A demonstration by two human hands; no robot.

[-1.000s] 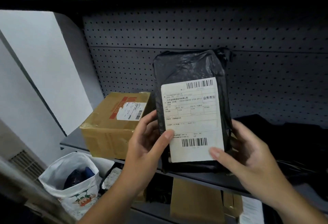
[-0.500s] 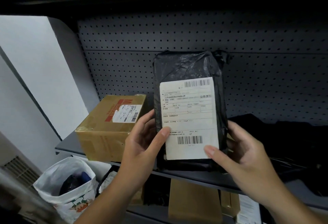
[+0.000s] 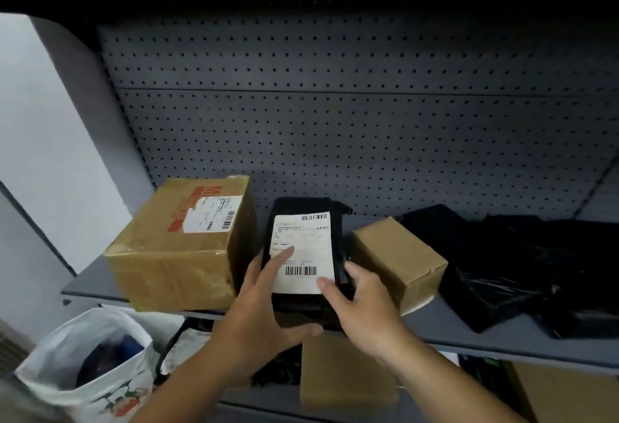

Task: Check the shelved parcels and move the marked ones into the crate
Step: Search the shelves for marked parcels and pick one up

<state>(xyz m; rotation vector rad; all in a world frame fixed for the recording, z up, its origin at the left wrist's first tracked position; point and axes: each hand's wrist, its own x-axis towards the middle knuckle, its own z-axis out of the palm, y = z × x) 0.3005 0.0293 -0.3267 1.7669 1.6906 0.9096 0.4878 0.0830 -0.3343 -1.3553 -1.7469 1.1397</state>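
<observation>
Grey steel shelf (image 3: 475,339) with a perforated back panel (image 3: 335,137), seen from the front; a white wall (image 3: 40,154) lies beyond its left end.

Two hands hold one black parcel (image 3: 304,308) at the front edge of the shelf. The left hand (image 3: 258,308) grasps the parcel's near left side, with one digit laid flat across the white label (image 3: 303,251) and another curled under the near end. The right hand (image 3: 363,308) grasps the near right side, thumb on the label's lower right corner, fingers (image 3: 348,266) wrapped over the edge. The label faces up and carries two barcodes. The parcel slopes down toward the back panel; whether its underside touches the shelf cannot be told.

Two brown cartons flank the parcel. The large carton (image 3: 181,255), bearing one label, stands at the left front corner, just beside the parcel, with only a narrow gap between. The small carton (image 3: 398,261) stands just beside it on the right, near the front edge. Black plastic bags (image 3: 509,265) are heaped toward the right end; their number cannot be told. A bare strip runs along the front edge before them. Above all items the shelf bay is open up to the dark board overhead.

Below: one plain carton (image 3: 345,379) under the hands, and one white bag (image 3: 83,369) off the left front corner.
</observation>
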